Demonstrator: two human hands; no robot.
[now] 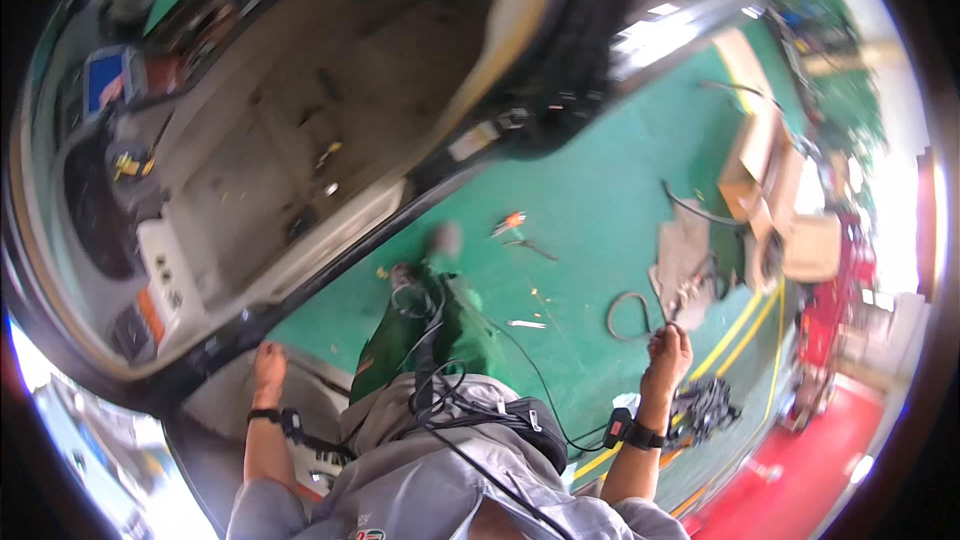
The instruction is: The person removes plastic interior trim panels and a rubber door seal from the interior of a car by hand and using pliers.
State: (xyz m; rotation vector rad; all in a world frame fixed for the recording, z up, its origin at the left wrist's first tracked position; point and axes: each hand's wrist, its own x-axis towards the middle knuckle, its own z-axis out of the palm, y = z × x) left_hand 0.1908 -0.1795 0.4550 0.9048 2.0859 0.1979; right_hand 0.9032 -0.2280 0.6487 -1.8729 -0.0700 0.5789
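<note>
A car body with a stripped interior stands on my left, its bare beige floor [270, 130] showing through the doorway. Beside the dark door sill [245, 340] is my left hand [268, 368]; its fingers are blurred, and any contact with the sill is unclear. Out to the right, my right hand [667, 355] has its fingers curled together. A small dark shape shows at the fingertips, too blurred to name. Beyond it on the floor lie a looped black hose [628, 317] and a flattened piece of cardboard [682, 250].
Pliers with orange handles [513, 222] and a dark tool [530, 247] lie on the green floor [570, 180]. Open cardboard boxes [750, 170] stand at the right. A black cable [440, 400] hangs across my front. Black tangled parts [705, 410] lie near my right forearm.
</note>
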